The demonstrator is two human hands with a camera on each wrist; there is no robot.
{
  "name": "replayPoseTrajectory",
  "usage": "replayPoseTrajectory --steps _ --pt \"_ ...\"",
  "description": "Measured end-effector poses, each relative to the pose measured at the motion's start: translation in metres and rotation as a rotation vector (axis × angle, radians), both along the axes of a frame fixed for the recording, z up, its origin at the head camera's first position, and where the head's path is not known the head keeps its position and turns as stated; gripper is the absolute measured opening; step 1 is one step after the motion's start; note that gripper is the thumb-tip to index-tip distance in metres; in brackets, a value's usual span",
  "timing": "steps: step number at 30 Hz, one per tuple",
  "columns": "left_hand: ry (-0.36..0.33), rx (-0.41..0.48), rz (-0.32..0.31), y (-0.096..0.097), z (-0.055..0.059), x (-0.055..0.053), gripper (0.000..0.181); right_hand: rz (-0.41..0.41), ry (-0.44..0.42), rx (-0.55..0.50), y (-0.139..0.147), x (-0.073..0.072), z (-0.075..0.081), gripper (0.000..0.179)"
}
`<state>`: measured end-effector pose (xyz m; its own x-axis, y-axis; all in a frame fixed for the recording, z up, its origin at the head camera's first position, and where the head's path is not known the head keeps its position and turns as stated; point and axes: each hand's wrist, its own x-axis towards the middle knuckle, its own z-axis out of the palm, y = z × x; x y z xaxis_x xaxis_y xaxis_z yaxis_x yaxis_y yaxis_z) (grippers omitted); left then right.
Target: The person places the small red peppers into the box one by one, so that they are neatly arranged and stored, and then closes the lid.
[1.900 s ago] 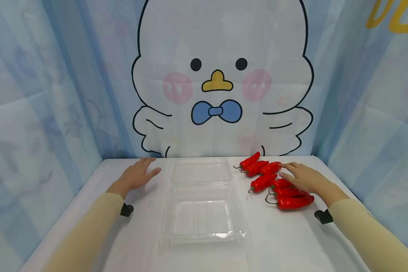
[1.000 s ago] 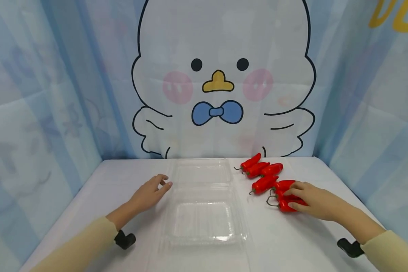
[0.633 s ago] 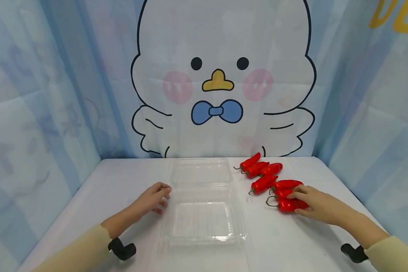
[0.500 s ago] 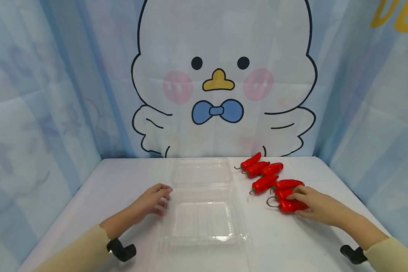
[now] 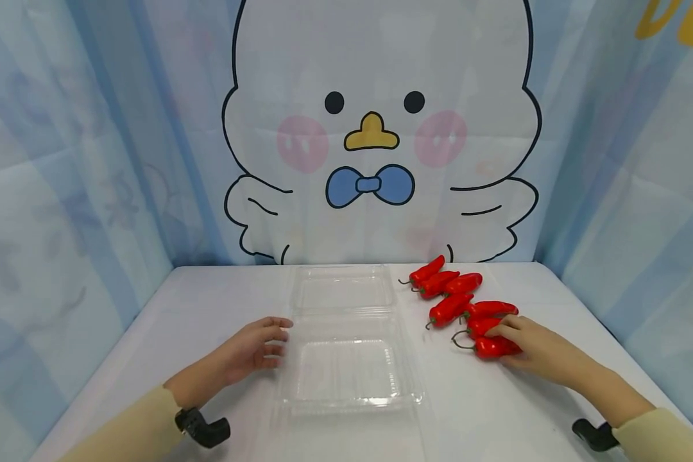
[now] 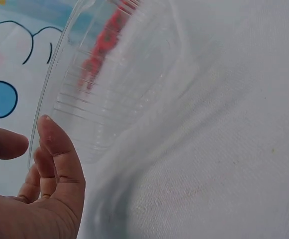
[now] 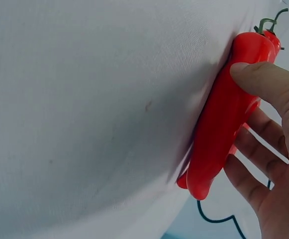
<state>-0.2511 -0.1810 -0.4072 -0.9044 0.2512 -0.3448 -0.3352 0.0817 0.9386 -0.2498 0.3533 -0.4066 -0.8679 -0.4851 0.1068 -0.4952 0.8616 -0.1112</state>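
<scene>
My right hand [image 5: 545, 350] grips the nearest red chili pepper [image 5: 493, 348] of a loose group. In the right wrist view, the thumb lies on the near side of this long, glossy pepper and the fingers reach round its far side. Another pepper lies right behind it, partly hidden. An unfolded clear plastic container [image 5: 346, 403] lies flat on the table, its lid [image 5: 343, 292] spread toward the back. My left hand [image 5: 247, 350] is beside the container's left edge with relaxed fingers. In the left wrist view, thumb and fingertips stand apart at the transparent rim [image 6: 48, 82]; contact is hard to tell.
Several more red peppers [image 5: 450, 310] lie on the white table [image 5: 479, 410], right of the container and toward the back edge. A curtain [image 5: 369, 237] printed with a cartoon bird stands behind the table. Blue and white curtains [image 5: 63, 212] close in both sides.
My right hand has come down and nearer over the peppers and taken hold of the nearest one. The left hand has moved right and nearer, to the container's left edge.
</scene>
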Motion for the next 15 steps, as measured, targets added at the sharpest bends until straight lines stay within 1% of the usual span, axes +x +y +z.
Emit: replayPoseTrajectory --steps 4,6,15 --pt "-0.018 0.010 0.032 0.0020 -0.0003 0.0017 0.048 -0.003 -0.032 -0.024 -0.0021 -0.0008 -0.0019 0.043" --pt "-0.019 0.017 0.037 0.0023 -0.0007 0.0018 0.049 -0.008 -0.036 -0.023 -0.0032 -0.0003 -0.0022 0.044" --pt "-0.023 0.039 0.037 0.0016 -0.0026 0.0013 0.049 -0.029 -0.001 0.010 -0.0090 0.0021 -0.0017 0.045"
